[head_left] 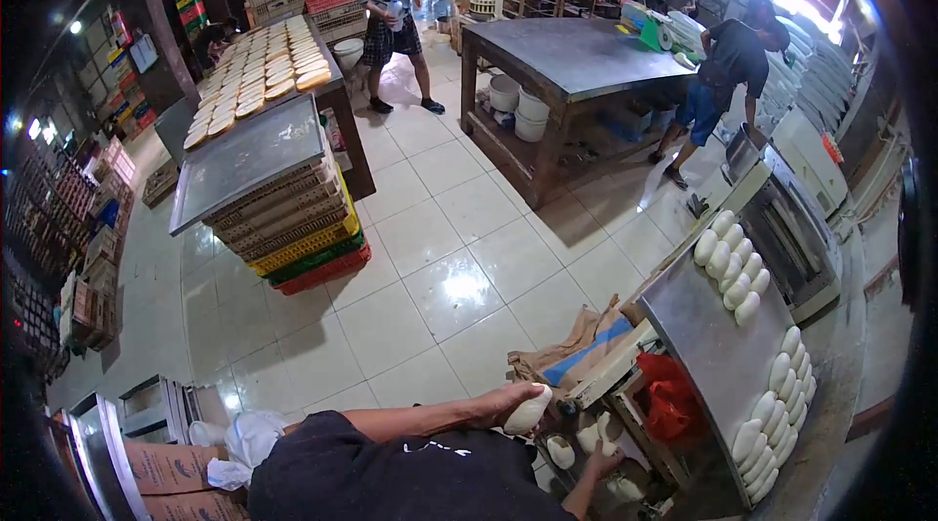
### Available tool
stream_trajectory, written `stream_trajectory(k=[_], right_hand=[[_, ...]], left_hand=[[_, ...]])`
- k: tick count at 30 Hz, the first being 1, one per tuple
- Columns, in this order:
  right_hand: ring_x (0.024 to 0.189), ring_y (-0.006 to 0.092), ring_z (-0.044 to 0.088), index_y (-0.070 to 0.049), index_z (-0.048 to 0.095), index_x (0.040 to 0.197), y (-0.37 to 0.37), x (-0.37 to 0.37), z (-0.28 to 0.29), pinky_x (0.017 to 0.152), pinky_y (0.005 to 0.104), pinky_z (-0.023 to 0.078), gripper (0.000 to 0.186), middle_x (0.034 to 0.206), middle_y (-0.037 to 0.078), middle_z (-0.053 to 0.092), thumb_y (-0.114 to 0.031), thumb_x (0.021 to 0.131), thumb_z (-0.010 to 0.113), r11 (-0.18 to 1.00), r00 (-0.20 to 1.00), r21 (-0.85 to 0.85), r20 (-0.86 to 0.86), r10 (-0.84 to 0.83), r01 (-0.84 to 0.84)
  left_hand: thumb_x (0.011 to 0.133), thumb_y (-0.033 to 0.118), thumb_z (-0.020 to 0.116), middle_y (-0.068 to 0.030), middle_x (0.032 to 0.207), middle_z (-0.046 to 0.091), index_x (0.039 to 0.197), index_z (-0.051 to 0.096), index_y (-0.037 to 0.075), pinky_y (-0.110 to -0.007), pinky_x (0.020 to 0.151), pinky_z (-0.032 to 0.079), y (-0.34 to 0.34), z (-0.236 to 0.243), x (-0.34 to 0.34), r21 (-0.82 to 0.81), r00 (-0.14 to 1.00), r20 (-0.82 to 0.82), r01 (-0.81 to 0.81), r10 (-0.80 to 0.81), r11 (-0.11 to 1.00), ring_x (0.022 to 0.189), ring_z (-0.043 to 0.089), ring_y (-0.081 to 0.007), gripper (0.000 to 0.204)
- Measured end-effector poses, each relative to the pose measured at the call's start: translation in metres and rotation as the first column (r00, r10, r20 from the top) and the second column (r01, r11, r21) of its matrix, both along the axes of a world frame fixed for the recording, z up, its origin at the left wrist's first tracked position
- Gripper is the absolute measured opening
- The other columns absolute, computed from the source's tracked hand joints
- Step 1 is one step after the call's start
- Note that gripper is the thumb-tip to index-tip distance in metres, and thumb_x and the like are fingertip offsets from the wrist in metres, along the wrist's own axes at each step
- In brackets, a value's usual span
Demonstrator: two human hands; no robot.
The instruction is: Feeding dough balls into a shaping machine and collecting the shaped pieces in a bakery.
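Note:
At the lower middle, my left hand (496, 405) is closed round a pale, oval dough piece (529, 411), which sticks out past the fingers. My right hand (602, 464) is lower and further right, beside the wooden machine frame. Its fingers are curled against another dough piece (589, 438), partly hidden. One more dough lump (560, 452) lies between the two hands. To the right, a metal tray (718, 345) carries rows of smooth, oval dough pieces (772, 423) along its near right part and a second group (731, 262) at its far end.
A red plastic bag (669, 394) and a brown sack (576, 345) are next to the machine. Stacked crates (303, 228) stand left under a metal sheet, near a table of baked buns (259, 71). Two people stand beyond, around a large metal-topped table (576, 47). Cartons (181, 472) sit lower left.

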State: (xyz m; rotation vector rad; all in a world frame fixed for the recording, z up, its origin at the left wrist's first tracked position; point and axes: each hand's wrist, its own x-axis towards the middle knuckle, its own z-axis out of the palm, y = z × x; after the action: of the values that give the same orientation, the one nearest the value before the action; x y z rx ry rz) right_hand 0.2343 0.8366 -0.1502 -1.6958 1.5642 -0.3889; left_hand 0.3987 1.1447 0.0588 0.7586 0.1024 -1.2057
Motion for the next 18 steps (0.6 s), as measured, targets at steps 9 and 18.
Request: stream_trajectory(k=[9,18], right_hand=[[0.1,0.0305,0.046,-0.003,0.037,0.114,0.056,-0.012,0.074,0.088,0.0437,0.039,0.051,0.11,0.015,0.042,0.0,0.073,0.067,0.955,0.939,-0.142,0.192,0.286,-0.262],[0.077,0.016,0.053,-0.005,0.047,0.114,0.097,0.033,0.234,0.072,0.0264,0.046,0.037,0.092,0.006,0.052,-0.017,0.079,0.051,0.88,0.393,0.174,0.919,0.016,-0.443]], left_hand=[[0.097,0.046,0.033,-0.0181,0.102,0.065,0.121,0.041,0.005,-0.038,0.076,0.054,-0.018,-0.007,0.007,-0.106,0.997,-0.049,0.061,-0.066,0.992,0.088,0.066,-0.0277,0.049],[0.096,0.045,0.037,-0.0139,0.115,0.059,0.119,0.047,0.005,-0.038,0.082,0.052,-0.049,0.001,-0.009,-0.283,0.963,-0.264,-0.017,-0.061,0.959,0.101,0.06,-0.0227,0.047]])
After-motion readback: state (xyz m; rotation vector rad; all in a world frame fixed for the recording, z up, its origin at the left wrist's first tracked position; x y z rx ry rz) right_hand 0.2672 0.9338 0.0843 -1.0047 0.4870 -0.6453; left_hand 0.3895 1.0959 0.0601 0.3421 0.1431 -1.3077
